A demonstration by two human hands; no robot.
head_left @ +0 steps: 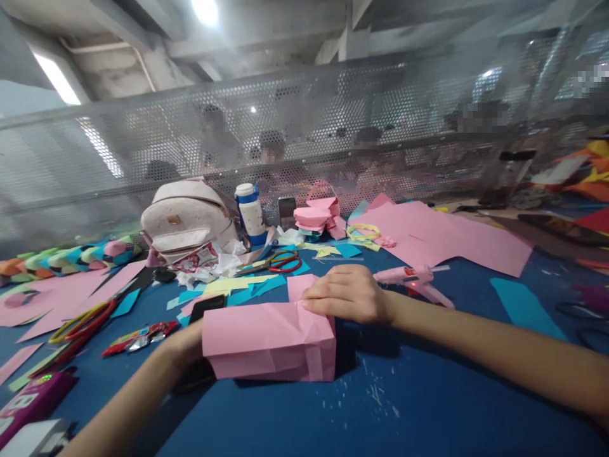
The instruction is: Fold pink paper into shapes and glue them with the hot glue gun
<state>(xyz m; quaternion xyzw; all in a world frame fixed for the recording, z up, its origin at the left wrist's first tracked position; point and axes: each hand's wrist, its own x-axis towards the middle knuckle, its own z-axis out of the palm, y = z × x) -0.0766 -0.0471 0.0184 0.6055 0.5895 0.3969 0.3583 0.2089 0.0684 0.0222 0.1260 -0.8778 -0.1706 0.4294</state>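
Note:
A folded pink paper box (269,343) lies on its side on the blue table in front of me. From its left end my left hand (193,337) reaches inside, so its fingers are hidden by the paper. My right hand (347,293) grips the far right edge of the box, fingers bent together over the paper at a raised flap; its thumb is out of sight. Just beyond the right hand rests a pink hot glue gun (416,281) with a small red light on.
A white backpack (188,219) and a water bottle (251,214) stand at the back. Scissors (85,322) lie at left, another pair of scissors (278,261) behind the box. Large pink sheets (442,235) spread at right. A perforated metal panel (304,127) runs behind the table.

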